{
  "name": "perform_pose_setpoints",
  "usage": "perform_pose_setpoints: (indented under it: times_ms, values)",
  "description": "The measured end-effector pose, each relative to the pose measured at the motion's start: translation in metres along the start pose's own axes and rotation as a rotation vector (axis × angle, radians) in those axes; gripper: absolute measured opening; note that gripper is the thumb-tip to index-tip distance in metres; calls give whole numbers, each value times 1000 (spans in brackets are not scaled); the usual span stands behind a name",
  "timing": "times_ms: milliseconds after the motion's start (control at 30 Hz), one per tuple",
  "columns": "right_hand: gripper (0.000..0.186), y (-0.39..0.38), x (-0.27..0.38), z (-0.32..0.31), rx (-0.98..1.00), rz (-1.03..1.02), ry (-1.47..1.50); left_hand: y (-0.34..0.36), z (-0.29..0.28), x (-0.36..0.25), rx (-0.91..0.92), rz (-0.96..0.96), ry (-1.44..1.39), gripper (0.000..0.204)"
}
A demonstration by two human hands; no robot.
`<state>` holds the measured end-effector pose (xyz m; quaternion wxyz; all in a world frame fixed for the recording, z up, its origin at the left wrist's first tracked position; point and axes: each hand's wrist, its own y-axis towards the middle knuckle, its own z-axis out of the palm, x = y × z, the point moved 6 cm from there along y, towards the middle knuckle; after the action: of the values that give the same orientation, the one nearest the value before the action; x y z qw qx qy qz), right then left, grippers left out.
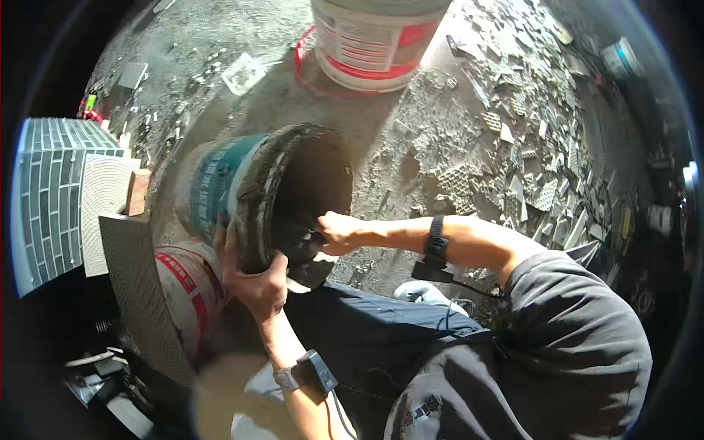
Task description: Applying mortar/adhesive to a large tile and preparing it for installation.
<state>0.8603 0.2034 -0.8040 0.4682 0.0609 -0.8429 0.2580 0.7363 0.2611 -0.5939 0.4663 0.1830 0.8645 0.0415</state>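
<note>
A teal and white bucket [224,176] is tipped on its side in front of me. Its mouth faces right, and dried grey mortar crusts the rim. My left hand [257,282] is closed on the near side of that rim, thumb at the edge and fingers along the outer wall. At the opening, the fingers of my right hand [341,233] are curled shut. A dark object lies beside them in the shaded mouth, too dim to name; whatever they hold is hidden.
A white and red bucket [381,44] stands ahead. Tile shards [528,147] litter the ground at the right. At the left are stacked tiles [55,198], a grey slab [139,279] and a red-banded white container [183,282] beneath the tipped bucket.
</note>
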Motion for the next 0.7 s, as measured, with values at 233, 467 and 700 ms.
perform_pose_setpoints:
  times_ms: [233,467,700]
  values:
    - [41,-36,39,-40,143,239,368,-1,-36,29,-135,-108,-191,68]
    - [38,-58,89,-107,161,227,406,16,-59,45,-210,-228,-332,68]
    - [38,-70,138,-148,147,230,300,34,-101,66,-269,-296,-368,68]
